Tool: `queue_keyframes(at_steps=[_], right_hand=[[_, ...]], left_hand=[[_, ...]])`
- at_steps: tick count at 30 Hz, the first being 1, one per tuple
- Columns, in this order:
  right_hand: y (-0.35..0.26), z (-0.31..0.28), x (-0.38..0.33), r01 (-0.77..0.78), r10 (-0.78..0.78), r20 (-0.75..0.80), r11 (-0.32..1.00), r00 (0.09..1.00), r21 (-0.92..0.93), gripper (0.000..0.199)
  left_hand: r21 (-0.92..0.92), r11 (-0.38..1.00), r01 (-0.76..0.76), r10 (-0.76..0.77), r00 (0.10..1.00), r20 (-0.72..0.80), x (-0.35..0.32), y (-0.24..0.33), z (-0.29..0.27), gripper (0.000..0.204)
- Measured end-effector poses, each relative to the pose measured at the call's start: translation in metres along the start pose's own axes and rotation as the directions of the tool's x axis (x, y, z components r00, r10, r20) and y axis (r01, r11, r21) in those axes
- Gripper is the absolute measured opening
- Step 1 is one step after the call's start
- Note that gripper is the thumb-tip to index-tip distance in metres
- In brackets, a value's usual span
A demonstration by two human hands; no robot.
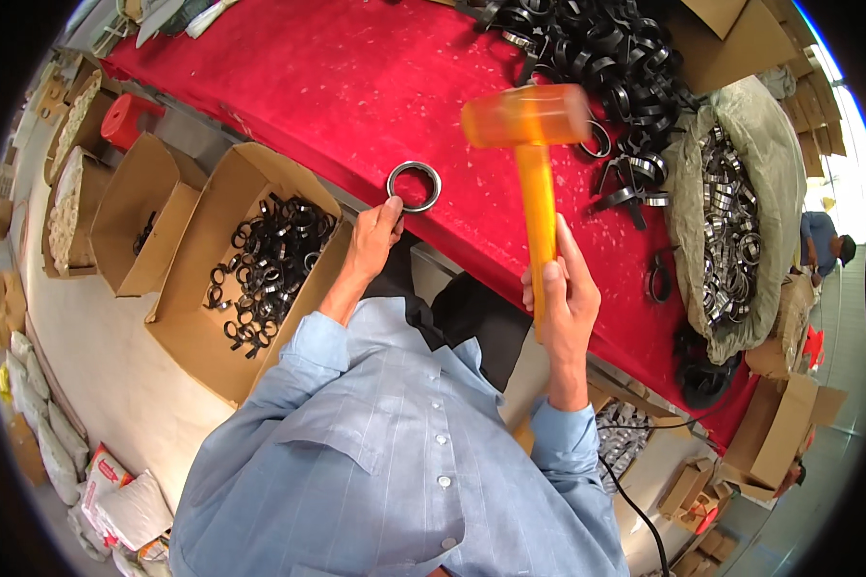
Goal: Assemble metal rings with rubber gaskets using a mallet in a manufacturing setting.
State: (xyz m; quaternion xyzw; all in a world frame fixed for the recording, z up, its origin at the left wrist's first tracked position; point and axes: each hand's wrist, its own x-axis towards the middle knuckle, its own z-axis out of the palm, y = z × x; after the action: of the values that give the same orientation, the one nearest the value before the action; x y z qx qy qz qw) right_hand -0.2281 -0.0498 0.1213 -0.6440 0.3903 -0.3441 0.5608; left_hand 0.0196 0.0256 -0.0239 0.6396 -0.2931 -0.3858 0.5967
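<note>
My left hand [373, 237] pinches a round metal ring [437, 187] with a dark inner edge at the near edge of the red-covered table [327, 87]. In my right hand [570, 298] is a mallet with an amber handle [535, 192]. Its orange head [527, 116] is raised, slightly blurred, to the right of the ring and apart from it. Beyond the mallet lies a heap of black ring-shaped parts with tails [606, 58]. A loose metal ring [598, 140] sits beside the mallet head.
A sack [688, 216] of shiny metal rings stands at the table's right. An open cardboard box [188, 308] with black ring parts is at my left, with more boxes [144, 212] behind it. A black cable [645, 514] hangs at lower right. Another person [822, 240] is far right.
</note>
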Motion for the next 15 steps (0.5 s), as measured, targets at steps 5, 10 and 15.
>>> queue_keyframes(at_steps=[5, 10, 15], right_hand=[[0.057, 0.022, -0.031, 0.074, -0.069, 0.026, 0.948, 0.997, -0.309, 0.051], [0.042, 0.010, -0.040, -0.020, -0.001, -0.144, 0.990, 0.990, -0.141, 0.052], [0.065, 0.018, -0.054, 0.414, -0.449, 0.050, 0.770, 0.892, -0.486, 0.063]], left_hand=[[0.011, 1.000, 0.009, -0.009, 1.000, 0.001, -0.003, 0.007, 0.003, 0.058], [-0.039, 0.999, 0.024, -0.023, 1.000, 0.019, -0.002, -0.001, -0.002, 0.055], [-0.012, 1.000, 0.018, -0.018, 1.000, -0.014, -0.003, 0.005, 0.004, 0.056]])
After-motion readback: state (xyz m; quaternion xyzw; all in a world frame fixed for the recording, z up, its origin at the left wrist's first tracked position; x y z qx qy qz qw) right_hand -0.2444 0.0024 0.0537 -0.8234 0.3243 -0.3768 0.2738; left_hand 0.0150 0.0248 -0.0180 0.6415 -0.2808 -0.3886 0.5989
